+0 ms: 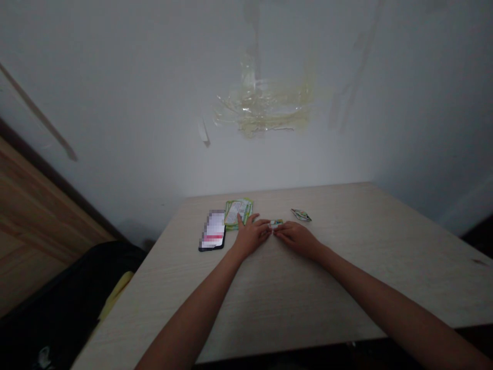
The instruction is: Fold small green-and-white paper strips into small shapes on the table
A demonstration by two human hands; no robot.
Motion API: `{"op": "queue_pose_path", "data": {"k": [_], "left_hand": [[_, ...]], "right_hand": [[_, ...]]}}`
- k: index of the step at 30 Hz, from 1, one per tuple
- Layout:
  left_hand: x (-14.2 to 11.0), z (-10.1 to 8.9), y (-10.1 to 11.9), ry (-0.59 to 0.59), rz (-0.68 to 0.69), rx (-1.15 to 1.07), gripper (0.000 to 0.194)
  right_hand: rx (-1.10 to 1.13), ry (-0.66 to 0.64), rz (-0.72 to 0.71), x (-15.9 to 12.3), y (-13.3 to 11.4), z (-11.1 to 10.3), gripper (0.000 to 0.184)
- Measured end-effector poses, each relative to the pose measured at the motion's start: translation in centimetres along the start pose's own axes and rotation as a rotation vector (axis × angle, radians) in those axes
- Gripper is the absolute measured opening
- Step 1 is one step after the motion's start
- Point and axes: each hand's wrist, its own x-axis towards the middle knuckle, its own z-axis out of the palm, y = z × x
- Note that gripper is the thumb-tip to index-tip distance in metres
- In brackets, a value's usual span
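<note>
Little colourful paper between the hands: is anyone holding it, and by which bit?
The small paper looks held at its near edge, left hand at the left, right hand at the right; exact grip unclear.

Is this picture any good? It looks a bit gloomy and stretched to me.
Head view: dim, greyish light; soft shadow on the table below the forearms; small glints on the wall tape; phone screen partly pixelated; print on the green cards too soft to read.
</note>
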Motion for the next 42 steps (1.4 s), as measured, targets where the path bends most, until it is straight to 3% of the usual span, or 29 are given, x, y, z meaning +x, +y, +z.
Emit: {"op": "queue_pose_path", "data": {"k": [13,24,42], "left_hand": [[-0.01,0.05,-0.13,-0.024,-0.060,-0.085,0.026],[-0.01,0.04,-0.04,0.019,-0.022,-0.036,0.024],[-0.04,0.06,-0.21,-0.004,-0.030,-0.051,0.025]], "right_hand": [[-0.038,0.004,-0.035,-0.04,0.12,0.14,0.028],[0.009,0.069,0.003,-0.28,0.24,0.41,0.030],[0.003,0.034,0.004,-0.12,0.22,0.35,0.030]]}}
